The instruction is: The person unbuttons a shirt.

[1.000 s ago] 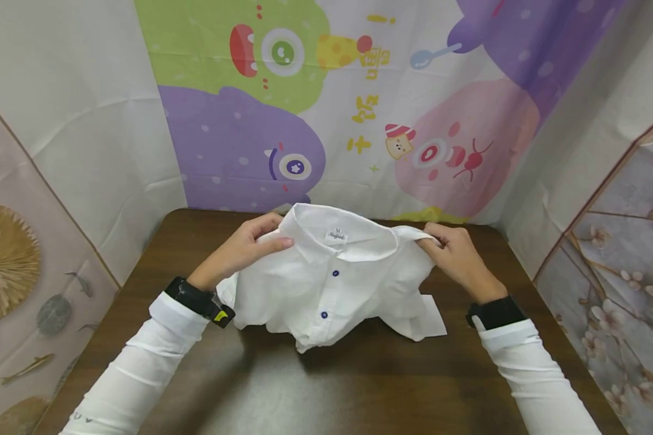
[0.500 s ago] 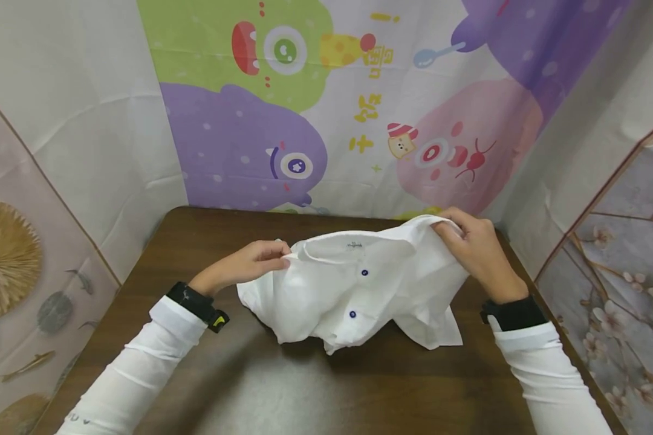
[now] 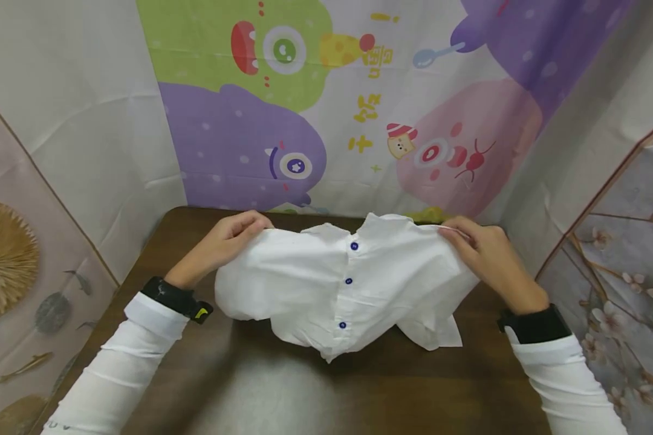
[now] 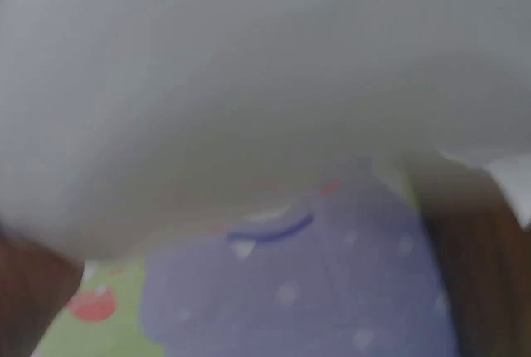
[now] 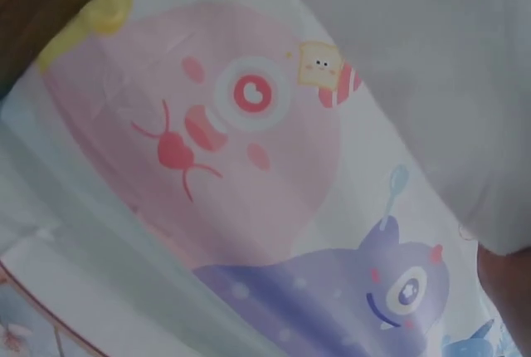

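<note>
A white button-up shirt (image 3: 299,278) hangs spread between both hands in the head view, its front towards me. Dark blue buttons run down its middle, and its collar (image 3: 383,223) is at the top. My left hand (image 3: 223,244) pinches one shoulder of it, and my right hand (image 3: 487,260) grips the other. The lower part of the shirt droops and bunches over the table. Blurred white cloth (image 4: 249,83) fills the upper left wrist view. In the right wrist view, the shirt's cloth (image 5: 440,83) covers the upper right.
The brown wooden table (image 3: 402,393) lies beneath the shirt. Behind it hangs a curtain (image 3: 348,181) printed with cartoon monsters. Patterned panels enclose the left (image 3: 49,241) and right (image 3: 620,272) sides.
The shirt's neck opening and label have turned out of sight, and its buttoned front now faces me. My left hand has shifted along to the shoulder; my hands are farther apart.
</note>
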A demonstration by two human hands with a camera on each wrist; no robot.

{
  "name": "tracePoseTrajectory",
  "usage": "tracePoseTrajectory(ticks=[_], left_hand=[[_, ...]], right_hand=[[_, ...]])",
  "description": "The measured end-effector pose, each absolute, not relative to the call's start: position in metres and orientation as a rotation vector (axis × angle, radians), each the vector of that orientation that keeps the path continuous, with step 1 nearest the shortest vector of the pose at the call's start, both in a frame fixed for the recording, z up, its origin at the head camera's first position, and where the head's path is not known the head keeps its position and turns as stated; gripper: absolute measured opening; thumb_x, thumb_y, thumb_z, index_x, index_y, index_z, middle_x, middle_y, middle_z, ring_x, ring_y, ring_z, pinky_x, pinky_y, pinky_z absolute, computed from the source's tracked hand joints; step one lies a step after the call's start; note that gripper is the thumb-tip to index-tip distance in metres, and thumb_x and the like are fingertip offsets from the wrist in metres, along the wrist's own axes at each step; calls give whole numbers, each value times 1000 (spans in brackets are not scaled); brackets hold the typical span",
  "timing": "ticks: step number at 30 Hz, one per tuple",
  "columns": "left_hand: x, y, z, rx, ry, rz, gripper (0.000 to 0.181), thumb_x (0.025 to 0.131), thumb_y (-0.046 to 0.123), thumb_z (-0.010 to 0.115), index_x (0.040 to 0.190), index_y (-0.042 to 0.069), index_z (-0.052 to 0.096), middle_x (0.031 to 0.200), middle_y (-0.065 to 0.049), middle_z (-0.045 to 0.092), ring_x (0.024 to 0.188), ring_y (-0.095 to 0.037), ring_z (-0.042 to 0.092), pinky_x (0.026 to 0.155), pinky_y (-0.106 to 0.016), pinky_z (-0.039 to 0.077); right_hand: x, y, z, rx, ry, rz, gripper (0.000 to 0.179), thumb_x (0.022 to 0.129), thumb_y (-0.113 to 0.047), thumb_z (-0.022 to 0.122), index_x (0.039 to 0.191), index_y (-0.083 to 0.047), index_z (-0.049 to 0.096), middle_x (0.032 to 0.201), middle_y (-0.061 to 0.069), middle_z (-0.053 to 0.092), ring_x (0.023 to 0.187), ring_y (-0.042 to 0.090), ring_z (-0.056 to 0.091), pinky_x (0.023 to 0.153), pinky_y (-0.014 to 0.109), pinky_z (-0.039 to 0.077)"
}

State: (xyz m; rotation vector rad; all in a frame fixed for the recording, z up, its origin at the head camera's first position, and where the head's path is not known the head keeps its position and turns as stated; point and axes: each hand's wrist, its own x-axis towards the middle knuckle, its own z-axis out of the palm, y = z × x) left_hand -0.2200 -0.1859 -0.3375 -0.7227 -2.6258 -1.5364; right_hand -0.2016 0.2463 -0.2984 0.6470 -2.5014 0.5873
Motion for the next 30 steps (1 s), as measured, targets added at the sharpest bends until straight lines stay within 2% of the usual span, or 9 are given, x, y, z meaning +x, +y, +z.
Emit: tracePoseTrajectory(ticks=[4, 7, 10, 16, 18, 23, 27, 29, 30], left_hand=[[-212, -199, -318, -671, -2800, -1237, 34, 97, 36, 46, 111, 13, 66, 109, -4, 66, 95, -14, 56, 80, -27, 45], [-206, -205, -302, -689, -2886, -1067, 29, 93, 36, 54, 107, 15, 69, 102, -3, 68, 87, -16, 57, 75, -30, 46], [-201, -209, -286, -675, -2865, -1005, 21, 89, 35, 61, 97, 17, 70, 92, 0, 68, 80, -13, 55, 70, -26, 44], [-200, -206, -271, -615, -2438, -762, 6, 79, 13, 73, 84, 9, 72, 65, -2, 47, 59, -12, 37, 55, -24, 30], [-202, -200, -270, -536, -2385, -682, 6, 79, 12, 72, 84, 9, 72, 58, -3, 41, 53, -13, 33, 51, -26, 27], [-214, -185, -277, -363, -2455, -590, 13, 84, 18, 64, 85, 8, 73, 48, -3, 51, 45, -16, 40, 54, -35, 34], [-231, -175, -289, -278, -2610, -876, 19, 87, 18, 56, 91, 4, 67, 57, -4, 65, 42, -15, 46, 47, -29, 34], [-240, -172, -294, -217, -2653, -1092, 19, 89, 19, 52, 96, 4, 62, 64, -4, 69, 44, -14, 53, 42, -26, 33], [-245, -170, -297, -193, -2649, -1182, 19, 89, 19, 50, 98, 4, 60, 70, -6, 71, 49, -14, 59, 46, -25, 37]], right_hand=[[-198, 251, -299, 768, -2442, 517, 12, 85, -4, 63, 95, -11, 65, 83, 6, 69, 72, 17, 60, 67, 33, 44], [-195, 251, -297, 803, -2434, 532, 16, 83, 1, 63, 95, -8, 65, 86, 6, 69, 73, 15, 58, 67, 27, 43], [-193, 248, -294, 820, -2434, 555, 13, 82, -1, 65, 92, -9, 66, 84, 1, 66, 74, 8, 54, 69, 20, 40], [-190, 237, -285, 724, -2463, 598, 6, 80, -5, 68, 84, -8, 70, 67, -4, 45, 62, 4, 38, 56, 17, 30], [-192, 232, -283, 643, -2483, 607, 5, 81, -7, 66, 83, -7, 71, 62, -2, 44, 58, 7, 36, 53, 19, 29], [-209, 223, -289, 412, -2521, 677, 13, 85, -15, 66, 89, -5, 72, 57, 5, 56, 49, 9, 40, 46, 21, 30], [-228, 220, -306, 253, -2591, 1172, 27, 92, -21, 56, 105, 2, 63, 59, 2, 65, 43, 6, 53, 42, 20, 40], [-243, 220, -320, 183, -2524, 1564, 25, 95, -19, 50, 107, 2, 55, 63, 2, 68, 49, 9, 62, 46, 20, 48], [-253, 220, -328, 154, -2456, 1734, 22, 95, -18, 48, 107, 1, 52, 69, 3, 70, 55, 12, 66, 50, 22, 51]])
